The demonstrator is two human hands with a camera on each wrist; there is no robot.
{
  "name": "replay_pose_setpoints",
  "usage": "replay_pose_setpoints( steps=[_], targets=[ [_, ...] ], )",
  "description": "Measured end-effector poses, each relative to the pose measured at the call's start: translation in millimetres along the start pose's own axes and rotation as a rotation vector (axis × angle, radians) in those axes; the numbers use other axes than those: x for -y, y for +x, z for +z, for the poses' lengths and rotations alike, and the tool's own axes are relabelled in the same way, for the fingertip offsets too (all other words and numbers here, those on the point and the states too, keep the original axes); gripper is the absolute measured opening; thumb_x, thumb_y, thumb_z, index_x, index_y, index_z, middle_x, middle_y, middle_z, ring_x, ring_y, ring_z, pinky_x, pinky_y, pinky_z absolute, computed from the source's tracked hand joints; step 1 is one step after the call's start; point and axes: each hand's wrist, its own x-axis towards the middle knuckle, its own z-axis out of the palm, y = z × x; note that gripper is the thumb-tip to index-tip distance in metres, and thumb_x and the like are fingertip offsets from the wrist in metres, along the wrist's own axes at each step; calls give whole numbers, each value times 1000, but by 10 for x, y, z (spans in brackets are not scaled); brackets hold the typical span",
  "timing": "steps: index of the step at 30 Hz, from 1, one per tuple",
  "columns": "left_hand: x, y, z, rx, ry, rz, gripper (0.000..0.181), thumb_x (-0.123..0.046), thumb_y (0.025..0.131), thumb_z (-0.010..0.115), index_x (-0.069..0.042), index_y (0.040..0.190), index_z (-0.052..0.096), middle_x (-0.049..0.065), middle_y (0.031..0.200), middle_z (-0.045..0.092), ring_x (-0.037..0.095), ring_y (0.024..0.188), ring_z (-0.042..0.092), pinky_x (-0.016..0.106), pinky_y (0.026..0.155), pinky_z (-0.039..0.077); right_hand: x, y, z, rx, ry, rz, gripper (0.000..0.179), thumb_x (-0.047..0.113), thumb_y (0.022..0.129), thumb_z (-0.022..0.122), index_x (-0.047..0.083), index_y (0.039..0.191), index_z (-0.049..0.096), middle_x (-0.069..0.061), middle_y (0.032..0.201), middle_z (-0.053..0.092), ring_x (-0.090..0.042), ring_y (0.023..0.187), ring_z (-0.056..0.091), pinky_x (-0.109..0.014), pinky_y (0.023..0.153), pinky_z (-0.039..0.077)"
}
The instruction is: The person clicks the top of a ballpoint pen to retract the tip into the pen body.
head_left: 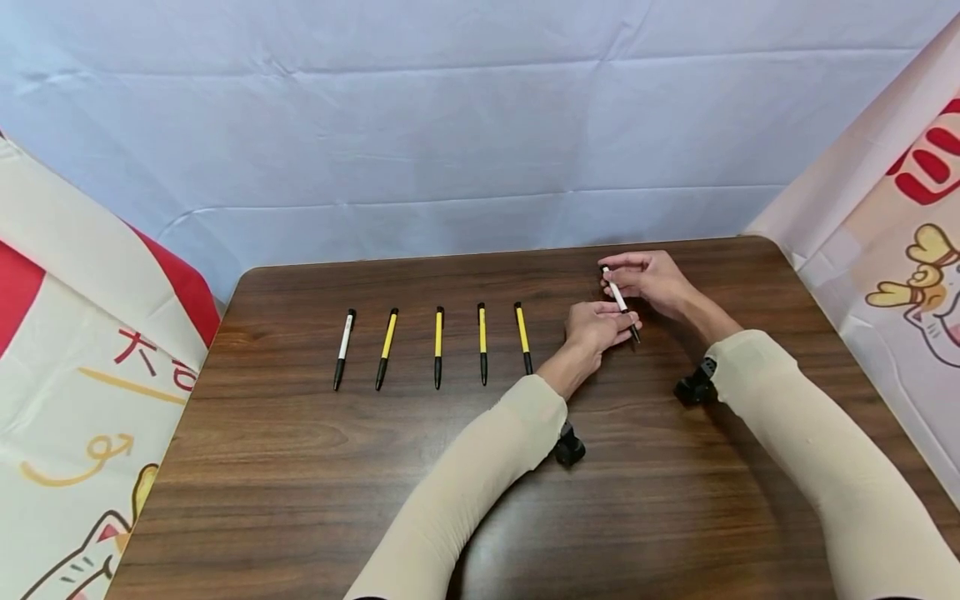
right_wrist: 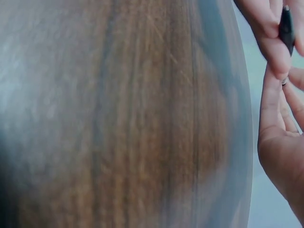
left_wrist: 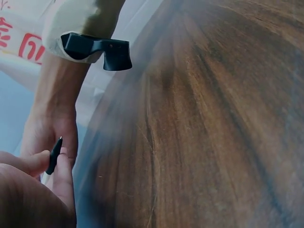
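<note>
A white pen [head_left: 615, 293] with a black grip and black top is held between both hands at the right rear of the table, tilted with its tip toward the front right. My left hand [head_left: 592, 327] pinches it by the black grip, thumb on one side and fingers on the other; the left wrist view shows the pointed black tip [left_wrist: 54, 156] sticking out. My right hand [head_left: 652, 277] holds the top end between thumb and fingers. In the right wrist view the right hand [right_wrist: 282, 147] is below the left hand [right_wrist: 270, 40], and most of the pen is hidden by fingers.
Left of the hands, a row of pens lies on the brown wooden table [head_left: 300, 467]: a white pen [head_left: 344, 350] at the far left, then several yellow pens, the rightmost yellow pen [head_left: 522, 333] beside my left forearm. A pale cloth [head_left: 450, 125] hangs behind the table.
</note>
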Motion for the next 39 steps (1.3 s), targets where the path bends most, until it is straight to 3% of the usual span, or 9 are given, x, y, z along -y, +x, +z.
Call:
replay_pose_setpoints(
  steps=[14, 22, 29, 33, 39],
  targets=[
    [-51, -11, -22, 17, 11, 17, 20, 10, 92, 76, 14, 112, 73, 17, 88, 79, 33, 97, 79, 40, 87, 64, 30, 3, -24, 21, 31, -24, 40, -4, 98, 73, -11, 136, 64, -15, 101, 80, -19, 85, 78, -31, 74, 65],
    [-60, -25, -51, 38, 14, 16, 22, 11, 93, 75, 15, 114, 71, 16, 89, 79, 34, 97, 79, 40, 86, 65, 75, 3, -1, 39, -2, -25, 26, -3, 97, 74, 6, 120, 79, -18, 102, 80, -18, 81, 78, -31, 74, 65],
    [-52, -41, -75, 40, 2, 20, 20, 12, 92, 75, 16, 111, 71, 16, 87, 79, 36, 96, 79, 39, 83, 65, 93, -21, 15, 41, 4, -2, 32, -2, 97, 75, -8, 128, 71, -17, 100, 81, -19, 81, 78, -32, 74, 65],
    [-62, -50, -85, 34, 12, 29, 19, 10, 92, 76, 15, 110, 72, 15, 86, 79, 34, 94, 80, 39, 83, 65, 99, -24, 26, 39, -3, -11, 29, -3, 97, 75, -3, 126, 74, -15, 99, 81, -19, 81, 78, -32, 74, 65],
    [-80, -71, -95, 28, 23, 30, 15, 9, 92, 77, 12, 106, 74, 13, 84, 79, 33, 93, 80, 38, 81, 65, 109, -20, 40, 32, -10, -27, 32, -4, 96, 75, -5, 127, 73, -17, 101, 80, -18, 80, 78, -32, 74, 65]
  ],
)
